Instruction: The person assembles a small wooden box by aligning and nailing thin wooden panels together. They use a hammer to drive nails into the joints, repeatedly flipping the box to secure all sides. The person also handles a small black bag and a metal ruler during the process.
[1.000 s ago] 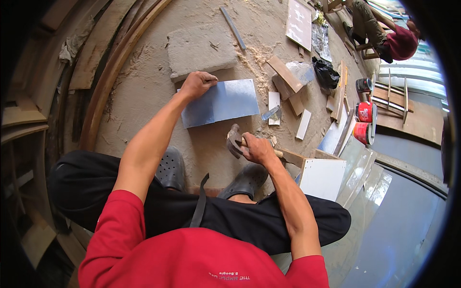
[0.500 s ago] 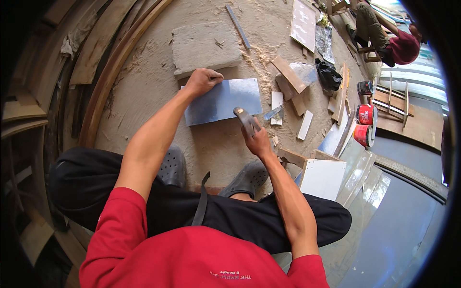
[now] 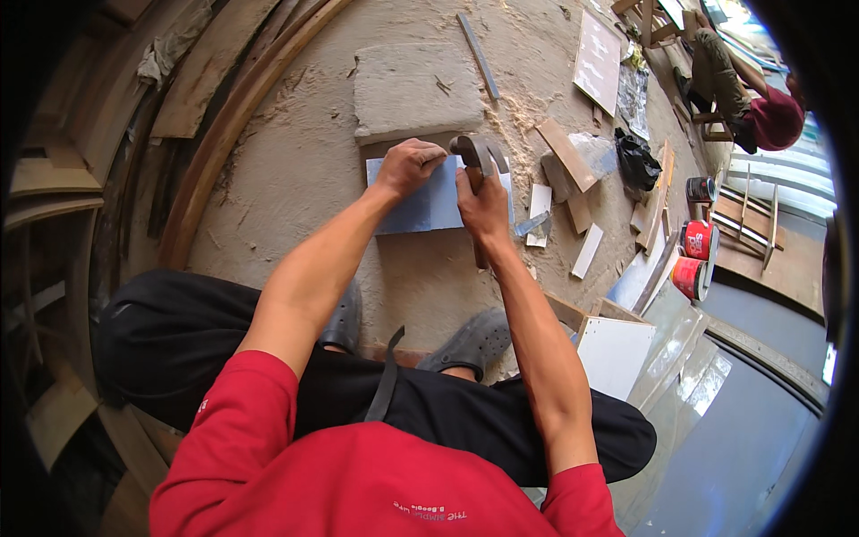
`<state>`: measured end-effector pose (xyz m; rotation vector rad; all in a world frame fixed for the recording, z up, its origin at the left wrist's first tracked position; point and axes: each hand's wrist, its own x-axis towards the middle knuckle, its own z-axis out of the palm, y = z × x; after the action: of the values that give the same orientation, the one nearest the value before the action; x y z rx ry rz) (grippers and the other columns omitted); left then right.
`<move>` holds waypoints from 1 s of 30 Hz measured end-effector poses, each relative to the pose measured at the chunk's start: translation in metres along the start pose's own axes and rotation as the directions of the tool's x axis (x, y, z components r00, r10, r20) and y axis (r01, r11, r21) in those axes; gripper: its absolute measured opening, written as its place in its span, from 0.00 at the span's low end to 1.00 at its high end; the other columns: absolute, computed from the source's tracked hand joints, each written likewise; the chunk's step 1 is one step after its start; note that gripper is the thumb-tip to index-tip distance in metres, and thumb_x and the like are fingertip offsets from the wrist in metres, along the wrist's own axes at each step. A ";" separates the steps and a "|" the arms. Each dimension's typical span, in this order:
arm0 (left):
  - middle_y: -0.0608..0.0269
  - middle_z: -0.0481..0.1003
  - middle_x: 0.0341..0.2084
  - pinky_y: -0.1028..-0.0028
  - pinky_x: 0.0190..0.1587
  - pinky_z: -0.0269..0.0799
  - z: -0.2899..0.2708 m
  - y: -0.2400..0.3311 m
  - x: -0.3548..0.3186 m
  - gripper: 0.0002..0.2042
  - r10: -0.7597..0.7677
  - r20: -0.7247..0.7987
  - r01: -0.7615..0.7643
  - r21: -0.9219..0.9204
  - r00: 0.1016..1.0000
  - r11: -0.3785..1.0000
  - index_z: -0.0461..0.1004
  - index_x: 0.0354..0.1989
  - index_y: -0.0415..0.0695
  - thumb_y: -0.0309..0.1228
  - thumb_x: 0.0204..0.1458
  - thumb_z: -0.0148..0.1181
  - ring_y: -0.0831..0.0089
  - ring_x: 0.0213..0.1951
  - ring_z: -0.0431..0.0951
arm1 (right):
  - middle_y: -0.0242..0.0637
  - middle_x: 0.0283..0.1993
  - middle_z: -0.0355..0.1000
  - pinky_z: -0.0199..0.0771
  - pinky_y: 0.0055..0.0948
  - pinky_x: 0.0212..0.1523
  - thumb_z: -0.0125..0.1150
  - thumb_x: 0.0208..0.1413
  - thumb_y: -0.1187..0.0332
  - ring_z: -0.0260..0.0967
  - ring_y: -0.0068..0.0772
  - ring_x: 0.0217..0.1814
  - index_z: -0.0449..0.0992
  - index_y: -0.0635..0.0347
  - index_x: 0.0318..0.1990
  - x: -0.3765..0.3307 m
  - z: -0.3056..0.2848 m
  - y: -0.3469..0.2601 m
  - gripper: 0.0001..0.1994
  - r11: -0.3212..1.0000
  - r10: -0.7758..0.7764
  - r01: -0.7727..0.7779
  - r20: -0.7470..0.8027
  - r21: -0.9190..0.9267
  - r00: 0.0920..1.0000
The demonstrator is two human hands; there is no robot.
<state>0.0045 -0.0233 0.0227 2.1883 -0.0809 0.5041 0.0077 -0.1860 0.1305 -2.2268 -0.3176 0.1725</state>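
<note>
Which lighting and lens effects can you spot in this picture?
Head view: dark, rounded fisheye rim; head view: bright glare on the glossy sheet at lower right; head view: soft shadow on the floor below the blue-grey board.

Wears a red short-sleeved shirt (image 3: 371,479) with small pale lettering (image 3: 429,511) in front, black trousers (image 3: 456,421) with a loose dark strap (image 3: 386,380), and grey perforated clogs (image 3: 472,342).
</note>
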 end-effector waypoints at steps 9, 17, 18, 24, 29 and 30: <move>0.61 0.82 0.34 0.64 0.41 0.76 -0.001 0.003 0.000 0.04 0.024 -0.004 -0.024 0.008 1.000 1.000 0.81 0.34 0.47 0.31 0.53 0.62 0.59 0.37 0.80 | 0.63 0.33 0.74 0.72 0.55 0.36 0.58 0.59 0.67 0.73 0.67 0.38 0.70 0.60 0.51 -0.004 0.006 -0.002 0.15 0.997 -0.035 0.037 0.031 -0.068 0.999; 0.61 0.82 0.34 0.64 0.42 0.76 -0.001 0.005 0.000 0.04 0.004 0.016 -0.004 -0.006 1.000 1.000 0.81 0.34 0.47 0.31 0.52 0.62 0.59 0.36 0.79 | 0.61 0.31 0.75 0.72 0.54 0.34 0.57 0.58 0.67 0.73 0.66 0.36 0.70 0.60 0.50 -0.003 0.004 -0.005 0.13 1.000 0.016 -0.015 0.033 -0.027 0.999; 0.61 0.82 0.34 0.65 0.43 0.76 -0.001 0.005 0.000 0.05 0.005 0.023 -0.006 0.022 1.000 1.000 0.82 0.34 0.47 0.31 0.51 0.64 0.60 0.37 0.80 | 0.60 0.30 0.75 0.72 0.54 0.34 0.57 0.58 0.67 0.74 0.66 0.36 0.70 0.60 0.50 -0.003 0.006 -0.001 0.14 0.997 0.029 -0.026 0.044 -0.068 0.999; 0.63 0.82 0.38 0.68 0.46 0.76 -0.006 -0.001 0.000 0.07 -0.005 0.062 0.004 0.003 0.998 1.000 0.83 0.38 0.46 0.29 0.50 0.65 0.63 0.41 0.81 | 0.59 0.30 0.75 0.73 0.52 0.35 0.58 0.57 0.65 0.75 0.63 0.36 0.71 0.61 0.48 0.000 0.007 -0.001 0.14 0.994 0.098 -0.096 0.022 -0.059 0.995; 0.63 0.81 0.44 0.68 0.49 0.76 -0.023 0.003 -0.002 0.09 -0.006 -0.127 0.025 0.146 0.992 0.989 0.82 0.41 0.45 0.24 0.52 0.60 0.63 0.46 0.80 | 0.56 0.34 0.76 0.73 0.50 0.39 0.58 0.57 0.65 0.76 0.60 0.40 0.71 0.60 0.48 0.000 -0.004 0.008 0.14 0.988 0.094 -0.092 0.017 -0.123 0.995; 0.66 0.80 0.45 0.64 0.53 0.72 -0.027 0.004 -0.008 0.11 -0.059 -0.166 0.097 0.233 0.984 0.968 0.81 0.43 0.46 0.24 0.53 0.59 0.65 0.48 0.78 | 0.56 0.32 0.75 0.72 0.48 0.37 0.59 0.57 0.62 0.75 0.57 0.37 0.72 0.63 0.43 -0.001 -0.004 0.008 0.13 0.989 0.096 -0.096 -0.011 -0.113 0.995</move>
<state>-0.0125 -0.0059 0.0367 2.3662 0.1599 0.6700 0.0096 -0.1941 0.1265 -2.3562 -0.2223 0.2048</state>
